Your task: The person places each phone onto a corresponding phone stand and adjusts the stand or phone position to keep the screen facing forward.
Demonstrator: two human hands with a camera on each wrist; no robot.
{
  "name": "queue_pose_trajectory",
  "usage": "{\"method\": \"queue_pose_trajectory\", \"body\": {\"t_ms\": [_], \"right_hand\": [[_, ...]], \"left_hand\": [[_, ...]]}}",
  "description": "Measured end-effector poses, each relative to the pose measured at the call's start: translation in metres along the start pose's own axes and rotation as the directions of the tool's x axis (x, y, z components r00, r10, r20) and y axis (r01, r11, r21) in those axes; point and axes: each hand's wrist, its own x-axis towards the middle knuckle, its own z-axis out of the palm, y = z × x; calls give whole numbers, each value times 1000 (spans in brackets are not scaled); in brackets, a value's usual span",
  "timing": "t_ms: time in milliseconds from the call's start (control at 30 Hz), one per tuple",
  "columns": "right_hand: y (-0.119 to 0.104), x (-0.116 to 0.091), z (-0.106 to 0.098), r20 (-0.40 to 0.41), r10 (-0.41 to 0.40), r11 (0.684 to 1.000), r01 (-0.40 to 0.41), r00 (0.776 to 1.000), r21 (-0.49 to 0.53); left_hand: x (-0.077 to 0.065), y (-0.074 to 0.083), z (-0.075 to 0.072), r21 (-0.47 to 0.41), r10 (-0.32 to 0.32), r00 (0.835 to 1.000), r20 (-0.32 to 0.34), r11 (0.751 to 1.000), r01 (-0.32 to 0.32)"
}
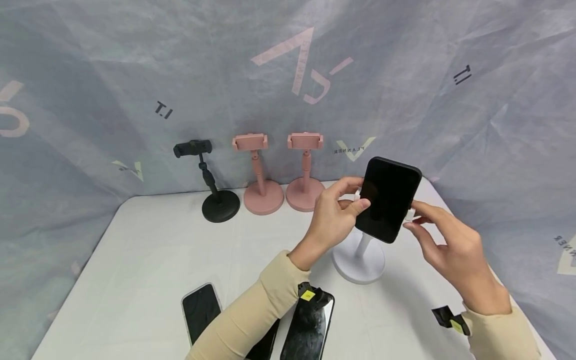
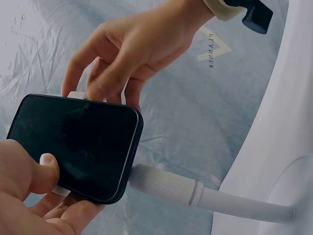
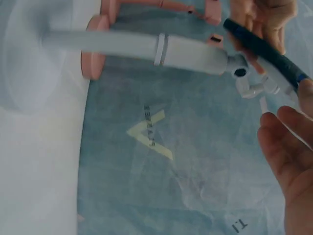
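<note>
A black smartphone (image 1: 390, 200) sits tilted in the clamp of a white phone stand (image 1: 358, 265), its dark screen facing up toward the head. My left hand (image 1: 335, 215) grips one long edge, thumb on the screen and fingers behind. On the opposite edge, my right hand (image 1: 454, 250) pinches the white clamp end (image 1: 410, 214) between thumb and fingers. The left wrist view shows the stand's ribbed neck (image 2: 164, 185) running out from behind the phone. Seen edge-on in the right wrist view, the phone (image 3: 266, 51) has the stand's hinge (image 3: 239, 72) close behind it.
Along the table's back edge stand a black phone stand (image 1: 220, 206) and two pink ones (image 1: 264, 197), (image 1: 306, 195). A pale-edged phone (image 1: 201, 307) and a black-edged phone (image 1: 310, 325) lie at the front; another dark phone (image 1: 266, 344) is partly under my left sleeve. Printed cloth (image 1: 216, 65) hangs behind.
</note>
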Motion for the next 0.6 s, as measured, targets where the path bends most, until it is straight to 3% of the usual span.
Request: {"method": "queue_pose_trajectory", "body": {"t_ms": [167, 267, 433, 600], "right_hand": [[-3, -5, 3, -6, 114, 979, -111, 993, 171], [-7, -4, 4, 20, 187, 954, -186, 982, 235], [-11, -5, 5, 40, 249, 928, -250, 968, 275], [-9, -14, 6, 66, 281, 914, -288, 957, 284]], "left_hand": [[2, -25, 2, -9, 66, 997, 29, 998, -65], [2, -31, 1, -13, 74, 996, 59, 997, -73], [0, -35, -2, -12, 66, 993, 94, 998, -65], [-7, -41, 1, -11, -1, 993, 118, 1000, 2]]}}
